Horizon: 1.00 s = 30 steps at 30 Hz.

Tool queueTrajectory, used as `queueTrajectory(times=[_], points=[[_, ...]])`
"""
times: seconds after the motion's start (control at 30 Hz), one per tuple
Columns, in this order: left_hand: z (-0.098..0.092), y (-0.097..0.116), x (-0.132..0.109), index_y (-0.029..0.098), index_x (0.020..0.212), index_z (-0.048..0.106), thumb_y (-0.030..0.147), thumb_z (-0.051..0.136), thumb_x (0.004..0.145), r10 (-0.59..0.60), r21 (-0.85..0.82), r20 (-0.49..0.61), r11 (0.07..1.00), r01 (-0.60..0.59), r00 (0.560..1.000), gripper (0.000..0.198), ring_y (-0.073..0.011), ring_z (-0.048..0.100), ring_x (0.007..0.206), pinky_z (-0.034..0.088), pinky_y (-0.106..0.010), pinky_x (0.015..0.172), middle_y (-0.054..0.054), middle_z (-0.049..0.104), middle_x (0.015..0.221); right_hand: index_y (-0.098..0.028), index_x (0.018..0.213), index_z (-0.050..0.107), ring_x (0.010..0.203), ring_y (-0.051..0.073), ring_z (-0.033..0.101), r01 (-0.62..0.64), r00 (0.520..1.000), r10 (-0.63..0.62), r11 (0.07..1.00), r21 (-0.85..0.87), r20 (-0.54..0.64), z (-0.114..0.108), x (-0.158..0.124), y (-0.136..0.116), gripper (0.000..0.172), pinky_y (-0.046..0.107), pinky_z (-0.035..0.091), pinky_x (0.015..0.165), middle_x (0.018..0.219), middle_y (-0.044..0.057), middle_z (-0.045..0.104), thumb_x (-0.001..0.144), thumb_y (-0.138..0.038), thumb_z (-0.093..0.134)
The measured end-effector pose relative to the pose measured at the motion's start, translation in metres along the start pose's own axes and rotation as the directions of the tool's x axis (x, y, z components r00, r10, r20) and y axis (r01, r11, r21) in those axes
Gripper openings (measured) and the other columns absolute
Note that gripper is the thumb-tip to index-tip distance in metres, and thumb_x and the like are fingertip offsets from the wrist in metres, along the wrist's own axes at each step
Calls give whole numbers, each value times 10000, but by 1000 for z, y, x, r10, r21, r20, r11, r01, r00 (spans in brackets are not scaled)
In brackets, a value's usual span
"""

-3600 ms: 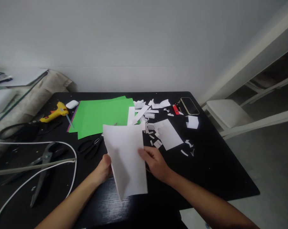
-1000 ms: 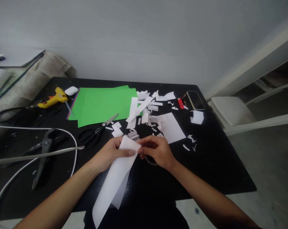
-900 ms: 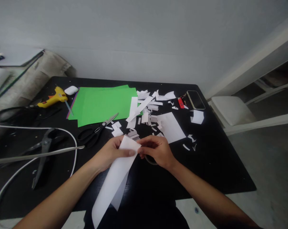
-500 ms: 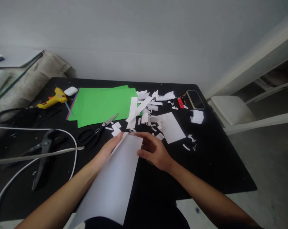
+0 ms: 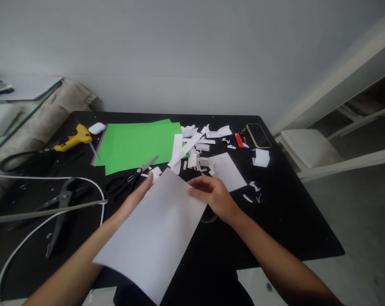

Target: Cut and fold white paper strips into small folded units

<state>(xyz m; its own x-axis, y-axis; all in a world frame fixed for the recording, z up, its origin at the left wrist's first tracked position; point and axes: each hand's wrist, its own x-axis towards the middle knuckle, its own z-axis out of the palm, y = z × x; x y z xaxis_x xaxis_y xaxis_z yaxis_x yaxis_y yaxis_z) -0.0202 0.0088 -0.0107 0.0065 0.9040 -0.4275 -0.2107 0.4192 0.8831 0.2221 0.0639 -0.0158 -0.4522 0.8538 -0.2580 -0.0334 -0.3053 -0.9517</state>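
A white paper sheet (image 5: 154,231) is unfolded and held over the near middle of the black table (image 5: 284,225). My left hand (image 5: 138,196) grips its far left corner, mostly hidden under the sheet. My right hand (image 5: 213,196) pinches the sheet's far right edge with thumb and fingers. Black-handled scissors (image 5: 128,182) lie just beyond my left hand. White paper scraps (image 5: 195,153) are scattered past both hands.
Green paper sheets (image 5: 137,144) lie at the back. A yellow glue gun (image 5: 73,142), a white earbud case (image 5: 97,127), pliers (image 5: 60,208) and a white cable (image 5: 52,216) sit left. A phone (image 5: 258,135), a red lighter (image 5: 238,140) and a white stool (image 5: 304,148) are right.
The folded, narrow sheet has opened out into a wide flat sheet. My hands moved apart along its far edge, and its near end now reaches past the table's front edge.
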Motion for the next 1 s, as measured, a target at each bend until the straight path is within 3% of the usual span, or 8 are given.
queueTrajectory(times=[0.07, 0.17, 0.33, 0.57, 0.67, 0.73, 0.83, 1.0], points=[[-6, 10, -10, 177, 1023, 794, 851, 542, 844, -47, -28, 42, 998, 48, 998, 741, -289, 732, 794, 586, -361, 615, -116, 763, 803, -207, 921, 803, 817, 170, 691, 2, 998, 2, 999, 48, -63, -4, 2, -3, 263, 324, 552, 772, 892, 29, 768, 730, -356, 905], [-12, 22, -22, 201, 888, 748, 600, 813, 788, -27, 151, 32, 988, 22, 999, 417, -141, 621, 561, 474, -235, 505, -13, 711, 708, -194, 898, 803, 763, 145, 663, -1, 992, 18, 991, 137, -125, -8, 5, -5, 255, 265, 527, 673, 859, 25, 751, 728, -351, 910], [-8, 28, -28, 192, 837, 708, 494, 831, 806, 253, 281, -196, 940, -193, 948, 328, -74, 483, 498, 348, -176, 473, 45, 579, 599, -182, 939, 781, 693, 107, 592, -32, 993, 60, 964, 264, -98, -7, 6, -9, 296, 156, 383, 422, 878, 24, 710, 756, -386, 891], [-4, 26, -23, 197, 897, 739, 565, 704, 893, 278, 398, -109, 892, -214, 954, 370, -136, 569, 582, 407, -223, 514, -3, 680, 694, -191, 1130, 728, 831, 176, 722, -151, 983, 101, 913, 378, 151, -4, 0, -13, 411, 256, 676, 576, 1058, 60, 752, 832, -448, 845], [-27, 28, -14, 210, 983, 747, 565, 554, 968, 459, 718, -103, 649, -254, 882, 404, -223, 684, 847, 519, -300, 757, -52, 760, 912, -178, 1103, 753, 824, 177, 725, -111, 990, 67, 911, 398, 123, -5, -1, -13, 366, 269, 695, 586, 1034, 61, 763, 848, -425, 841], [-47, 27, -8, 210, 1029, 727, 566, 510, 960, 510, 914, -116, 390, -109, 852, 422, -275, 701, 910, 528, -376, 844, -81, 759, 977, -184, 1118, 763, 834, 183, 731, -93, 993, 53, 908, 410, 106, -7, -2, -15, 358, 273, 699, 591, 1041, 61, 769, 857, -418, 836], [-72, 21, -2, 187, 996, 699, 525, 470, 924, 473, 995, -88, 74, 60, 877, 414, -366, 700, 1002, 548, -459, 866, -157, 726, 1000, -197, 1138, 771, 883, 196, 744, -72, 996, 39, 891, 447, 84, -9, -4, -21, 343, 283, 708, 631, 1073, 60, 775, 866, -397, 832], [-87, 10, 2, 186, 1042, 667, 486, 468, 893, 348, 994, -85, -29, 101, 934, 390, -370, 730, 967, 572, -484, 846, -188, 719, 1055, -217, 1118, 778, 967, 209, 758, -24, 1000, 15, 851, 525, 22, -12, -4, -27, 281, 284, 706, 680, 1159, 49, 783, 875, -347, 830]])
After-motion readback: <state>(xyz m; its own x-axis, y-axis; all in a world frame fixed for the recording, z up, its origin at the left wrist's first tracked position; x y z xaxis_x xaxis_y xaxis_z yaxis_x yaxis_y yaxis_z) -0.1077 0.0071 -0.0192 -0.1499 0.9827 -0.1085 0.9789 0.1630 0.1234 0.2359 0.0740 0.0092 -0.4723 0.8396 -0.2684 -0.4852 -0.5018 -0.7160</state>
